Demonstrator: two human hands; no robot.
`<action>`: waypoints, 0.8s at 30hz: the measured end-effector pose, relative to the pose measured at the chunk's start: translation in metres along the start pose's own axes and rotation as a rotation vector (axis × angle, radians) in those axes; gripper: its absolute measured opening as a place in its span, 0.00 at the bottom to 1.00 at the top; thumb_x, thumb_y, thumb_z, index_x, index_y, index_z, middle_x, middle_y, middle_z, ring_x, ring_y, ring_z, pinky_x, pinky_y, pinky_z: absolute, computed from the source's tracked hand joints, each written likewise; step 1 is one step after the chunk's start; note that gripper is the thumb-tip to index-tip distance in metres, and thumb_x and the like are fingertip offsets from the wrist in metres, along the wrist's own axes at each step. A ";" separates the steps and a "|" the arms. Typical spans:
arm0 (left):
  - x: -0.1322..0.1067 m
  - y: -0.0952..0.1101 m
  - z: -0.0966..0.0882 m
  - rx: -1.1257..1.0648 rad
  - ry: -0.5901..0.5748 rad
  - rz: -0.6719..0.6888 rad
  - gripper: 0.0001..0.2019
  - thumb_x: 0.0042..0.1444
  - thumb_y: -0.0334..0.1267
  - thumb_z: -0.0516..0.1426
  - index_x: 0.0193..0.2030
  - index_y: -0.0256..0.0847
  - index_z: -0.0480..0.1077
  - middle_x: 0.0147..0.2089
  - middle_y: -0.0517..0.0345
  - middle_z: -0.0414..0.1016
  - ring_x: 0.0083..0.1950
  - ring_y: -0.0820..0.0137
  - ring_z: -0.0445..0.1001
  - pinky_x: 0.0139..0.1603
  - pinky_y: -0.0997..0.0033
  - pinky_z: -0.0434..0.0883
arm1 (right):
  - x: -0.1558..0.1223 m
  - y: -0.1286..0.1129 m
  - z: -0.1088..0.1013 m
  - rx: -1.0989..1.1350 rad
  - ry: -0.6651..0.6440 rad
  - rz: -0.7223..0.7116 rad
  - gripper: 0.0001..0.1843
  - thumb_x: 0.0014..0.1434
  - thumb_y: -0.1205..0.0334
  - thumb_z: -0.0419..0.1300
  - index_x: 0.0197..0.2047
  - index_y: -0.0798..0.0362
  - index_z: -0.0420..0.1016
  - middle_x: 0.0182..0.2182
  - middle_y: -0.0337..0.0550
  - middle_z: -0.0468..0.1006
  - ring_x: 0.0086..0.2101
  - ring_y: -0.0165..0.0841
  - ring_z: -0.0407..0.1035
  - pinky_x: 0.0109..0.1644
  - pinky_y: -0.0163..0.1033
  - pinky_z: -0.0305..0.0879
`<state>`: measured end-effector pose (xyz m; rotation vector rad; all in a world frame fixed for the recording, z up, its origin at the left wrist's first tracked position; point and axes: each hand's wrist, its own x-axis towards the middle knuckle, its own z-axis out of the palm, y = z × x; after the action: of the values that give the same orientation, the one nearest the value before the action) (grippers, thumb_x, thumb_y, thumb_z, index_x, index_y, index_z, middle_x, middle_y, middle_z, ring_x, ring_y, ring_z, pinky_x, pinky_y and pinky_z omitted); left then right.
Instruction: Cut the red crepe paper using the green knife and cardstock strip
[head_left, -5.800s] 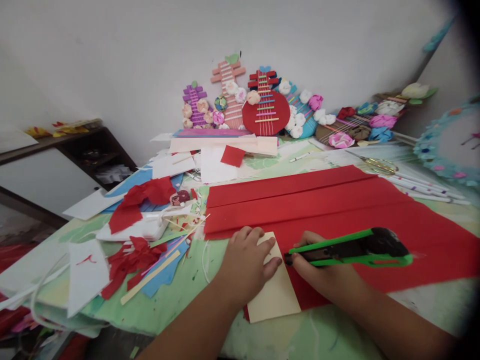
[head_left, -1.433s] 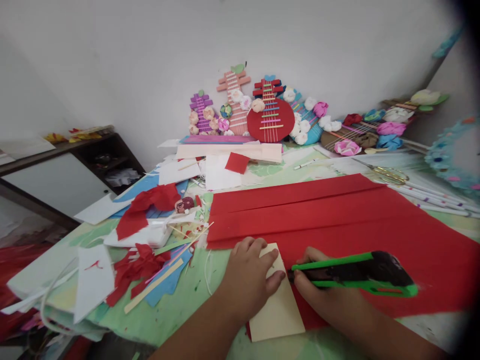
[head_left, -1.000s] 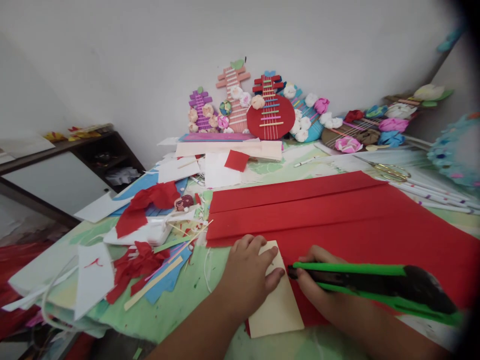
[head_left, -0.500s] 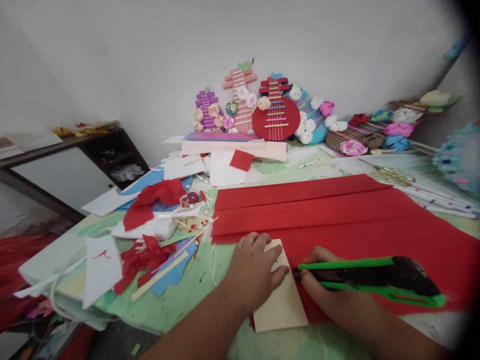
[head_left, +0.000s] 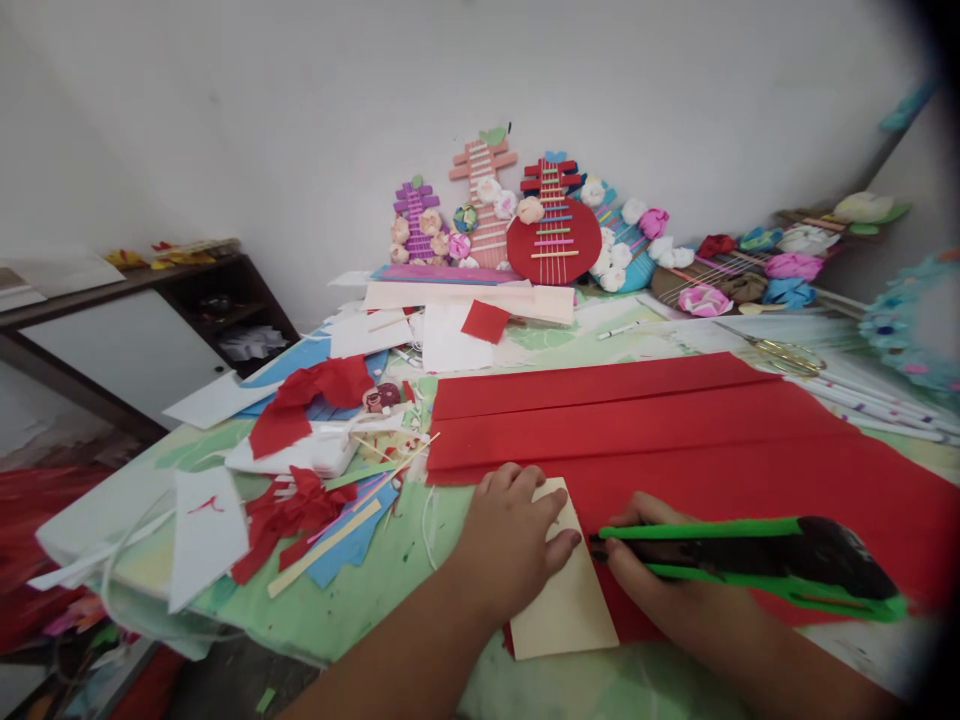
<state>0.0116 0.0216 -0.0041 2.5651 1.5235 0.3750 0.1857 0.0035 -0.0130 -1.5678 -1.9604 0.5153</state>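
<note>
— Any writing, labels or numbers you can read there?
— None. The green-and-black plastic utility knife (head_left: 750, 560) in my right hand (head_left: 652, 590) shows no brand I can make out, and the cream rectangular card (head_left: 566, 610) under my left hand (head_left: 510, 545) looks blank.
— And the white triangular paper scrap (head_left: 206, 550) far off to the left?
— It bears a small red mark, a loose scribble; I read no letter or number in it.

My left hand (head_left: 510, 545) lies flat on the card (head_left: 570, 610), which rests on the paper sheet's (head_left: 675, 430) near left corner. My right hand (head_left: 660, 590), gripping the cutter (head_left: 750, 560), sits just right of the card. Scraps (head_left: 292, 510) lie left of the sheet, craft guitars (head_left: 553, 225) behind it, and scissors (head_left: 780, 352) beyond its far right edge.
</note>
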 end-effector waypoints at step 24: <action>0.000 0.000 0.002 0.017 0.025 0.019 0.14 0.54 0.46 0.53 0.46 0.45 0.66 0.47 0.55 0.65 0.48 0.61 0.60 0.49 0.59 0.59 | -0.003 -0.021 -0.002 -0.097 -0.098 0.067 0.11 0.52 0.60 0.49 0.21 0.50 0.51 0.16 0.32 0.62 0.20 0.27 0.61 0.24 0.33 0.56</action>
<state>0.0118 0.0216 -0.0063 2.5989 1.5185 0.3988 0.1719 -0.0046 0.0003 -1.7021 -2.0386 0.5400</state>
